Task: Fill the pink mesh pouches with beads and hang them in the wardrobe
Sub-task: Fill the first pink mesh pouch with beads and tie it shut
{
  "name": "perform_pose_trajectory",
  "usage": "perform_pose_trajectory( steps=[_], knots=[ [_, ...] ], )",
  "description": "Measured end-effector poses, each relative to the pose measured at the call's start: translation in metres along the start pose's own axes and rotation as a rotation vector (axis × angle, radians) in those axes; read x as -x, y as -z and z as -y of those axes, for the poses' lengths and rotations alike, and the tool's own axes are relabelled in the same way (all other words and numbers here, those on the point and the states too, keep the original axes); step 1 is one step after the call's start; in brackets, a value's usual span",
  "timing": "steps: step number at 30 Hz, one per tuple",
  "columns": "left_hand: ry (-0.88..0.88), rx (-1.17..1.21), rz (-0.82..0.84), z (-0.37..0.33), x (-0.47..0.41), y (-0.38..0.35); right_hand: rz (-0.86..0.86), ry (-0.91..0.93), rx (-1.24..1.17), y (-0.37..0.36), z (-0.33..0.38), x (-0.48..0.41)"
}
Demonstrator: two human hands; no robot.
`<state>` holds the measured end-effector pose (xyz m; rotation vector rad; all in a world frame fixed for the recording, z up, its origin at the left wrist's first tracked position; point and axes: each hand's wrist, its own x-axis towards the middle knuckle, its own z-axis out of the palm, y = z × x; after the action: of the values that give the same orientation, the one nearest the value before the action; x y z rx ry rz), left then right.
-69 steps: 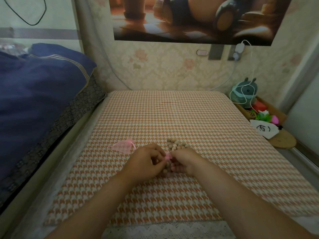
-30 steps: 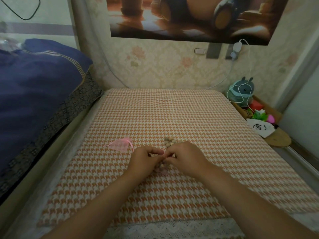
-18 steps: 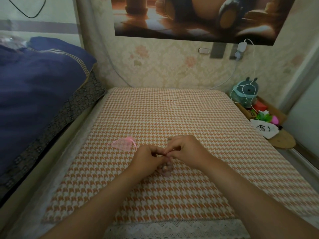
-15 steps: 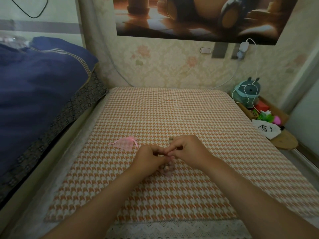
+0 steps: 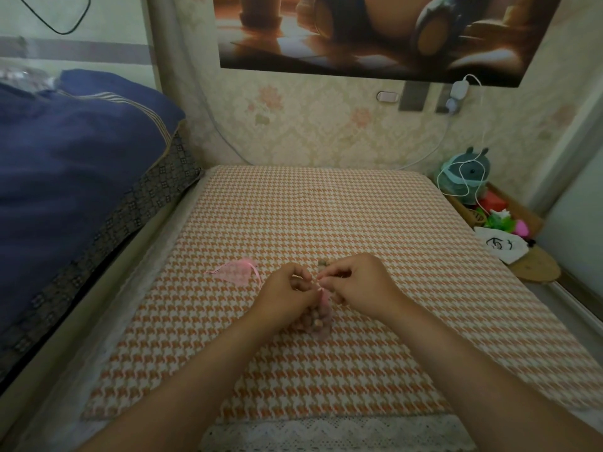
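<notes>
One large navy quilt [image 5: 75,177] heaped at the far left, just beside the houndstooth-covered desk [image 5: 326,207], lace-edged along the near side. High on the back wall, a dark poster [image 5: 375,34]. By the desk's right rear corner, a teal plush toy [image 5: 466,174] with a white cable [image 5: 456,187] looped over it. Near the middle of the desk, close together, left hand [image 5: 284,298] and right hand [image 5: 362,288], backs up. Left hand: fingers curled, gripping the neck of the filled pink mesh pouch [image 5: 321,318]. Right hand: thumb and fingertips pinched on the thin pink drawstring at that pouch's mouth. Filled pouch itself low between the two hands, bulging downward toward the cloth; contact with the cloth not clear. Through its mesh, tan beads [image 5: 315,322] packed tight. To the left of the left hand and apart from it, the empty pink mesh pouch [image 5: 238,272] lying flat, ribbon trailing. Just behind the right hand's fingertips, a few loose beads [image 5: 322,263], mostly hidden.
</notes>
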<state>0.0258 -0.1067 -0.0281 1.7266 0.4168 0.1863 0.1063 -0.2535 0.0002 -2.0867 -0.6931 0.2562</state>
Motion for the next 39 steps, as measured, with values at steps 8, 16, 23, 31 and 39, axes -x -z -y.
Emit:
perform_pose_trajectory(
  steps=[8, 16, 23, 31, 39],
  knots=[
    [-0.367, -0.542, -0.156, 0.004, 0.014, -0.008, 0.077, -0.440, -0.298, -0.006, 0.011, 0.007],
    [-0.457, -0.612, -0.217, 0.013, 0.017, -0.015, 0.064, -0.463, -0.303, -0.008, 0.011, 0.008],
    [-0.437, -0.576, -0.207, 0.014, 0.018, -0.015, 0.075, -0.386, -0.189, -0.003, 0.010, 0.010],
    [-0.366, -0.551, -0.153, 0.008, 0.015, -0.010, 0.202, 0.112, 0.527, 0.000, 0.011, 0.006],
    [-0.359, -0.522, -0.131, 0.007, 0.018, -0.007, 0.256, 0.091, 0.509, 0.000, 0.003, 0.005]
  ],
)
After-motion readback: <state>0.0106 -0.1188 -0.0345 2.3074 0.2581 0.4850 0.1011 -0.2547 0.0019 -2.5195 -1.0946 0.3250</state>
